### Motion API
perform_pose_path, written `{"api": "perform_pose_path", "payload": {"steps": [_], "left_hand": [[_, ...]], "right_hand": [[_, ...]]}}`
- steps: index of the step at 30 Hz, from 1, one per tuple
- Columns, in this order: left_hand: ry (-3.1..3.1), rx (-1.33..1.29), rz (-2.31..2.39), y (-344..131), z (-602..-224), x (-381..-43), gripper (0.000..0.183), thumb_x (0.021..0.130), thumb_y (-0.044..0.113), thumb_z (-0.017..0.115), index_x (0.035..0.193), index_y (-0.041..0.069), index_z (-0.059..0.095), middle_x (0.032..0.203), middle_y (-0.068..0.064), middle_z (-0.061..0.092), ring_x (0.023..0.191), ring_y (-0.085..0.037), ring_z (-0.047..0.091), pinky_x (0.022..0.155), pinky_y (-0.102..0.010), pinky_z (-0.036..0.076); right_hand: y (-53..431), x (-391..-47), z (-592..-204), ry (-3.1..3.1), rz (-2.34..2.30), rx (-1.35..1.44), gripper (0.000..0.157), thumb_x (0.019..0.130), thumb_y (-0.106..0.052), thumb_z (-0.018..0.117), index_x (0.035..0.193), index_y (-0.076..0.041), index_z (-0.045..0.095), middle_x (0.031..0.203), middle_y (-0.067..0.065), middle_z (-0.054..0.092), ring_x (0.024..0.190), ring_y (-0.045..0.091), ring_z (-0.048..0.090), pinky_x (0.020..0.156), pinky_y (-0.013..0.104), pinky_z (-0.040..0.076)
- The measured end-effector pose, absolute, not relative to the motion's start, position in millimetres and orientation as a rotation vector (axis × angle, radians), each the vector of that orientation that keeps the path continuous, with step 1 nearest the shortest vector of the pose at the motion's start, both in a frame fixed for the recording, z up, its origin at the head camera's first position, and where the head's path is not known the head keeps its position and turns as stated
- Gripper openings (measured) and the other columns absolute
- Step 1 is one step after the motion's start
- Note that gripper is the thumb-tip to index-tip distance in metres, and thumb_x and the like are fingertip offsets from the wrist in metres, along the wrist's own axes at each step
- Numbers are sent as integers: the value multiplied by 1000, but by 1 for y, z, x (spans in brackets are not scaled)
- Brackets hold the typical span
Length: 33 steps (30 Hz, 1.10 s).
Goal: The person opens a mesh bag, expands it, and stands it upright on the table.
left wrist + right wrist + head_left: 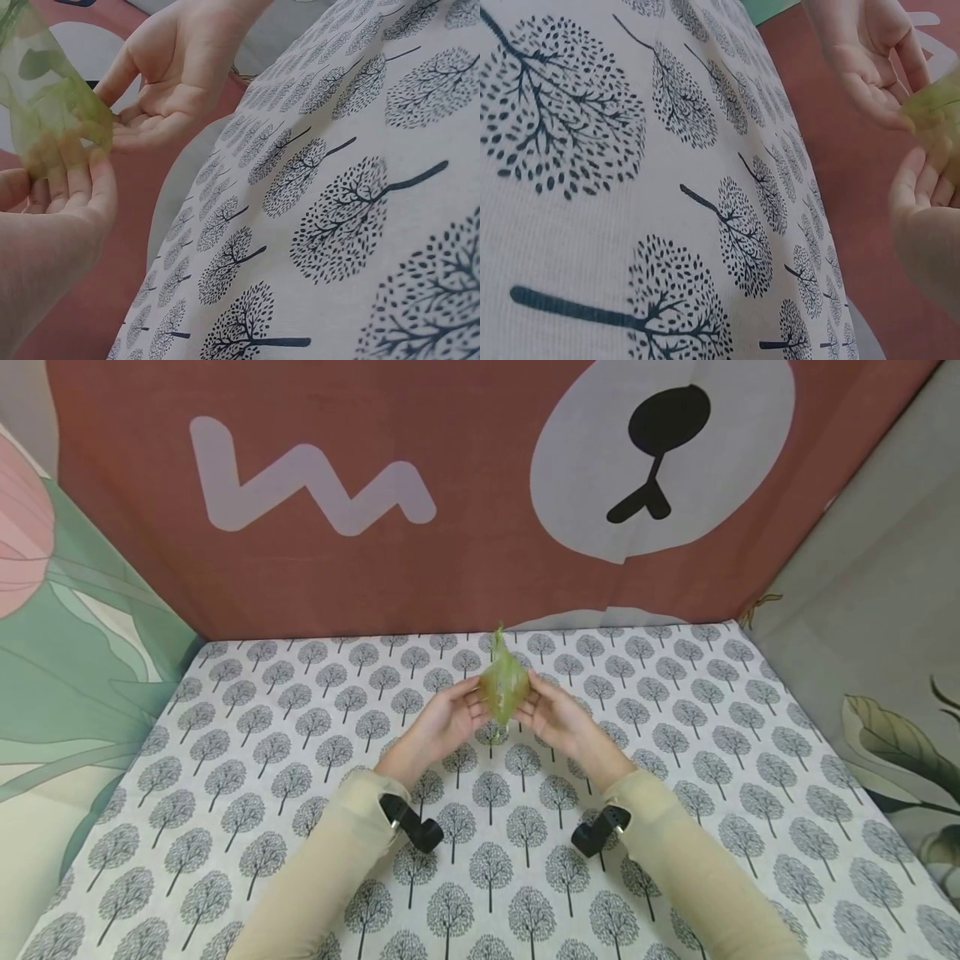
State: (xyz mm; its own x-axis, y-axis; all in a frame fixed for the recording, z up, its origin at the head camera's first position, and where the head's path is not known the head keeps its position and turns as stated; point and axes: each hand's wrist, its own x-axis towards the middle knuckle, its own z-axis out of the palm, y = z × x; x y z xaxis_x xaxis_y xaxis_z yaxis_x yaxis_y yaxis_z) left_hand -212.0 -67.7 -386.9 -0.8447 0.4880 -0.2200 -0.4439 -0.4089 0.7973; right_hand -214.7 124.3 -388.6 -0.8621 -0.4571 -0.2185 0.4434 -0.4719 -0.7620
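Observation:
Between both hands, a sheer green organza bag (505,687) is held up over the table, spread into a diamond shape with a narrow tip at the top. The left hand (447,718) holds its left side between thumb and fingers. On the opposite side, the right hand (558,717) grips the other edge the same way. Fingers show through the thin green cloth (56,112) in the left wrist view. The right wrist view catches only part of the bag (937,112), cut off by the frame edge. Whether anything lies inside cannot be told.
A white cloth with dark tree prints (491,843) covers the table. Behind it stands a reddish-brown backdrop (360,585) with a pale zigzag and a bear-like snout. Patterned curtains (97,635) hang at both sides. Each wrist wears a black camera mount (411,822).

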Motion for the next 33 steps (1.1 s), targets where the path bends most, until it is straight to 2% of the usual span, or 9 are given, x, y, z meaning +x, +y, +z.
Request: {"api": "perform_pose_path", "payload": {"steps": [2, 7, 11, 13, 15, 18, 22, 28, 33], "left_hand": [[1241, 49, 2260, -68, -387, -212, 45, 103, 18, 29, 143, -4, 27, 128, -12, 55, 102, -10, 62, 116, -31, 38], [1232, 37, 2269, -69, -386, -212, 46, 104, 18, 28, 144, -5, 26, 139, -20, 48, 98, -9, 64, 117, -33, 36], [1178, 12, 2309, -71, -386, -212, 41, 104, 17, 29, 139, -3, 34, 118, -9, 64, 97, -10, 65, 112, -30, 43], [1142, 5, 2330, -71, -386, -212, 34, 104, 17, 29, 131, 0, 41, 104, -2, 66, 97, -11, 65, 106, -26, 48], [1119, 2, 2343, -71, -386, -213, 30, 104, 16, 28, 123, 2, 46, 101, 0, 67, 97, -11, 65, 102, -24, 50], [1116, -10, 2342, -71, -386, -213, 28, 104, 16, 27, 118, 3, 47, 101, 0, 67, 96, -11, 65, 109, -28, 46], [1154, -44, 2286, -73, -388, -213, 35, 104, 16, 26, 131, -1, 40, 99, -1, 67, 94, -11, 66, 118, -37, 34], [1207, -111, 2151, -78, -393, -213, 43, 104, 19, 24, 142, -1, 28, 99, 0, 62, 91, -11, 64, 117, -38, 36], [1265, -116, 2089, -81, -395, -213, 30, 104, 18, 24, 123, 2, 42, 94, 0, 62, 86, -11, 65, 119, -43, 31]], "right_hand": [[124, -215, -388, 1168, -2330, -15, 25, 103, -25, 33, 114, -10, 50, 107, 0, 67, 99, 10, 66, 93, 21, 55], [126, -215, -388, 1110, -2340, -3, 26, 104, -22, 30, 112, -8, 52, 106, 3, 68, 98, 12, 67, 93, 22, 55], [127, -214, -387, 1063, -2347, 14, 26, 104, -18, 31, 110, -7, 54, 104, 4, 68, 97, 13, 66, 92, 22, 56], [127, -213, -386, 1041, -2353, 18, 26, 104, -17, 31, 109, -8, 54, 103, 3, 67, 97, 13, 66, 92, 21, 56], [126, -213, -386, 1032, -2359, 26, 25, 104, -17, 32, 108, -8, 55, 102, 3, 67, 96, 12, 66, 92, 21, 56], [126, -213, -387, 1051, -2355, 41, 27, 104, -17, 30, 105, -8, 56, 101, 2, 67, 95, 12, 65, 91, 21, 56], [128, -214, -389, 1115, -2298, 74, 30, 105, -17, 27, 100, -9, 56, 96, 0, 68, 92, 10, 66, 90, 21, 56], [135, -218, -393, 1164, -2128, 101, 34, 105, -22, 23, 97, -11, 54, 89, -2, 66, 85, 10, 66, 85, 21, 57], [140, -219, -393, 1187, -2033, 58, 36, 105, -25, 23, 92, -12, 55, 88, -3, 65, 83, 9, 64, 81, 19, 56]]}}
